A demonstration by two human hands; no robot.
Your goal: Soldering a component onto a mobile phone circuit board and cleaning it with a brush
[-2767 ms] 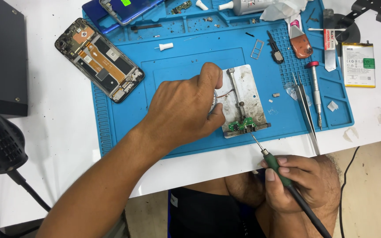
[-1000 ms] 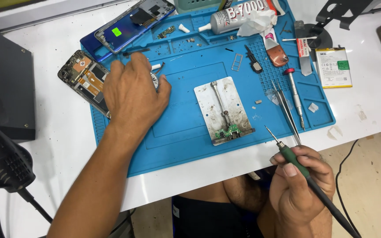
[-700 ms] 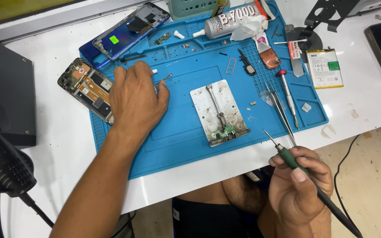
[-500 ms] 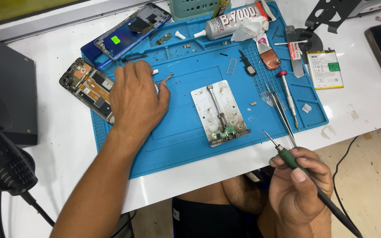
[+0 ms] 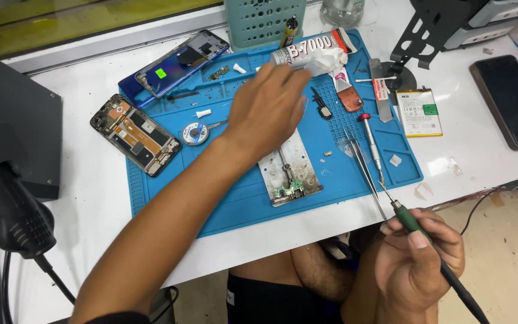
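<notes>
Soldering iron with green grip and thin metal tip [image 5: 412, 221] sits pinched in right hand [image 5: 418, 264], fingers closed round the grip, tip pointing up-left toward the near edge of the blue silicone repair mat [image 5: 235, 207]; black cord trails off lower right. Iron is off the mat, over the white table [image 5: 91, 204] edge. Left hand [image 5: 268, 105] hovers above mat's upper middle, blurred, fingers loosely curled, holding nothing visible; cannot tell if it touches anything. Just below it, grey metal board-holder plate [image 5: 289, 168] with small green circuit piece [image 5: 289, 191] clamped at the near end. Left of the hand: small round solder-wick spool [image 5: 196, 133], then opened phone with exposed internals [image 5: 134, 133] lying across mat's left edge, blue phone back shell [image 5: 178, 63] above. Right of plate: silver tweezers [image 5: 364, 171] and red-capped screwdriver [image 5: 372, 144] side by side. Glue tube [image 5: 307, 51] at the top, flat white phone battery [image 5: 418, 112] off mat's right edge, dark phone [image 5: 514, 99] far right.
</notes>
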